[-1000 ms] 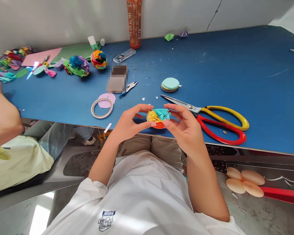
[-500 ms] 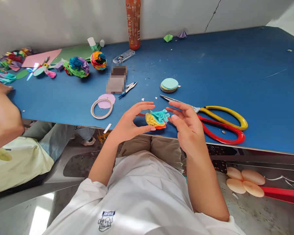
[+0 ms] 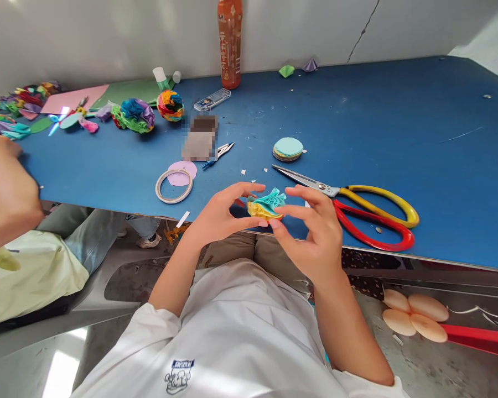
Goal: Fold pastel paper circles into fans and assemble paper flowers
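Flower (image 3: 266,204) of folded teal, yellow and orange paper, just left of the big scissors (image 3: 357,205) | left hand (image 3: 218,215) pinches its near-left side | right hand (image 3: 315,229) grips its right side, fingers curled | paper-circle stack (image 3: 288,148) beyond scissors | tape ring (image 3: 174,186) well left of scissors on blue table (image 3: 398,127)

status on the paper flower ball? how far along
Done: two full multicoloured paper balls sit at the far left of the blue table. In hand: the left hand and right hand pinch a partial flower ball, teal and yellow folds showing. Left: a stack of cut paper circles lies unused beside the scissors.
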A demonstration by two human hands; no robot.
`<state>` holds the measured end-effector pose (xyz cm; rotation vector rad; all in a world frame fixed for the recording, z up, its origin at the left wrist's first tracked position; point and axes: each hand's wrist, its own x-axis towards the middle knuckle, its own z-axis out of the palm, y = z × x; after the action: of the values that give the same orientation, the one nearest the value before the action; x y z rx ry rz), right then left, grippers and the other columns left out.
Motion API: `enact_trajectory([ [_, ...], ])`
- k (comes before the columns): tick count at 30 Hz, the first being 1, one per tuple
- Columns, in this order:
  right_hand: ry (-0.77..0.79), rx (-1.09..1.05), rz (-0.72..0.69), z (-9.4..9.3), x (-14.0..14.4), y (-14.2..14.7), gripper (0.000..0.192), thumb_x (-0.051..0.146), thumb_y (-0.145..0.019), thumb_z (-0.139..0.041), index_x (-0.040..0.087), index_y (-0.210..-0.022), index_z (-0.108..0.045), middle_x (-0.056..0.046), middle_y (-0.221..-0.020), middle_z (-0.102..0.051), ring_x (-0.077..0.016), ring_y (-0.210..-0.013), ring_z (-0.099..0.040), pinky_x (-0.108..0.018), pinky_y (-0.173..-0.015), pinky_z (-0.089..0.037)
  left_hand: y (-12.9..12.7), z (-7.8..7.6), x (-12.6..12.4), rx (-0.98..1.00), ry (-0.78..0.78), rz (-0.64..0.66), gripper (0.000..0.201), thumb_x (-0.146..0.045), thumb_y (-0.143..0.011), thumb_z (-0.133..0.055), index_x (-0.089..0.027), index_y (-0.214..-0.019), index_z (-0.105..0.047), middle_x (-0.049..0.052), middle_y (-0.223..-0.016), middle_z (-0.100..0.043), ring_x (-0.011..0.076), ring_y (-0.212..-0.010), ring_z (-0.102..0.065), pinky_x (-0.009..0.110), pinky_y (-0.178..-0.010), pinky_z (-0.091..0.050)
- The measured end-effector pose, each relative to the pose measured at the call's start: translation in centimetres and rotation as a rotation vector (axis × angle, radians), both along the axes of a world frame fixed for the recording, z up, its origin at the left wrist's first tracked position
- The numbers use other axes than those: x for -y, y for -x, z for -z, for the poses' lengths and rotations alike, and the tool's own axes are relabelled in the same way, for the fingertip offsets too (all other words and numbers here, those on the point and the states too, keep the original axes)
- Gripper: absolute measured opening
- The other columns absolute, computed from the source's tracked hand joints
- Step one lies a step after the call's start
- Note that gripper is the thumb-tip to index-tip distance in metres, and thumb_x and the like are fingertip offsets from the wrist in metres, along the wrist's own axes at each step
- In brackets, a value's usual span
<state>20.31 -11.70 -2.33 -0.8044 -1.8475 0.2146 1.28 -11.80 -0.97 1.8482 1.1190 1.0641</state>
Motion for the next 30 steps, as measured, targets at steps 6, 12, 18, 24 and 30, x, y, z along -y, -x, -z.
enact_trajectory([
  [6,-0.167,0.365,0.118,-1.3,0.2,0.1,0.017,0.015,-0.083,-0.061,0.021,-0.099,-0.061,-0.012,-0.117,-0.064,-0.0289,-0.119,-0.057,-0.046,-0.096,-0.049,0.0,0.3,0.0,-0.035,-0.035,-0.034,0.046,-0.036,-0.077,-0.073,-0.02,-0.119,-0.061,0.008,-0.118,-0.067,0.0189,-0.104,-0.063,0.026,-0.081,-0.05],
  [12,-0.199,0.641,0.241,-3.6,0.7,0.4,0.013,0.017,-0.089,-0.055,0.017,-0.095,-0.067,-0.013,-0.117,-0.068,-0.0289,-0.117,-0.058,-0.048,-0.101,-0.044,-0.2,0.3,0.0,-0.018,-0.036,-0.051,0.044,-0.038,-0.076,-0.074,-0.019,-0.115,-0.064,0.007,-0.115,-0.069,0.017,-0.095,-0.064,0.026,-0.079,-0.051],
  [18,-0.177,0.826,0.199,-5.3,0.3,1.0,0.019,0.014,-0.09,-0.051,0.015,-0.087,-0.069,-0.011,-0.116,-0.069,-0.0286,-0.113,-0.06,-0.051,-0.103,-0.04,-0.2,0.2,0.1,0.012,-0.059,-0.058,0.04,-0.031,-0.076,-0.073,-0.017,-0.113,-0.065,0.007,-0.112,-0.071,0.0154,-0.093,-0.064,0.025,-0.077,-0.051],
  [24,-0.226,0.762,0.16,-4.7,-0.5,0.8,0.024,0.007,-0.088,-0.049,0.018,-0.081,-0.069,-0.006,-0.101,-0.074,-0.0251,-0.106,-0.064,-0.053,-0.108,-0.035,-0.2,0.2,0.2,0.013,-0.05,-0.051,0.037,-0.032,-0.077,-0.072,-0.018,-0.111,-0.066,0.006,-0.11,-0.071,0.0157,-0.092,-0.064,0.026,-0.079,-0.051],
  [30,-0.061,0.632,0.063,-4.5,-0.7,0.1,0.019,0.016,-0.091,-0.051,0.021,-0.093,-0.069,-0.006,-0.111,-0.071,-0.0246,-0.104,-0.065,-0.057,-0.108,-0.035,0.0,0.3,0.1,-0.012,-0.059,-0.054,0.039,-0.035,-0.078,-0.071,-0.019,-0.113,-0.065,0.006,-0.113,-0.07,0.0162,-0.095,-0.064,0.026,-0.08,-0.051],
])
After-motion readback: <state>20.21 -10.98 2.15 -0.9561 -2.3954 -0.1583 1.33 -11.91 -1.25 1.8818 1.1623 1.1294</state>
